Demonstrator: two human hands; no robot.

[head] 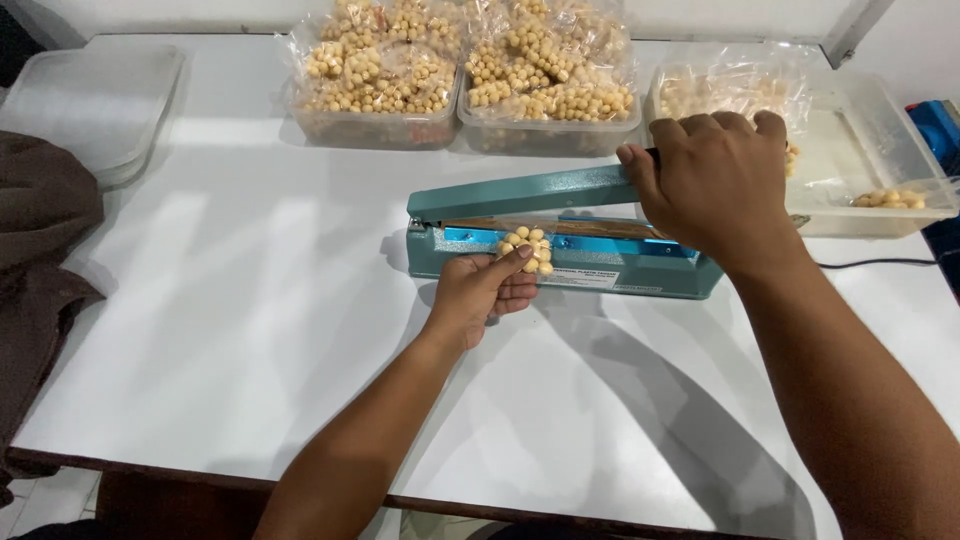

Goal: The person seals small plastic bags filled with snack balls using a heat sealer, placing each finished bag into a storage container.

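Far left: a stack of clear plastic lids (95,100) sits at the table corner, and a brown cloth (40,260) hangs over the edge.
Table: the flat white table (250,330) holds everything.
Your left hand (485,290): your fingers are pinched shut on a small clear bag of round yellow snack balls (528,250), holding it at the front of the sealer.
Sealer: the teal metal bag sealer (560,245) sits in the middle, its arm partly down.
Back: two clear tubs piled with snack bags (465,75) stand behind it.
Your right hand (720,190): your fingers are curled tight around the sealer's handle.
Far right: a clear plastic box (870,170) holds a few loose balls.
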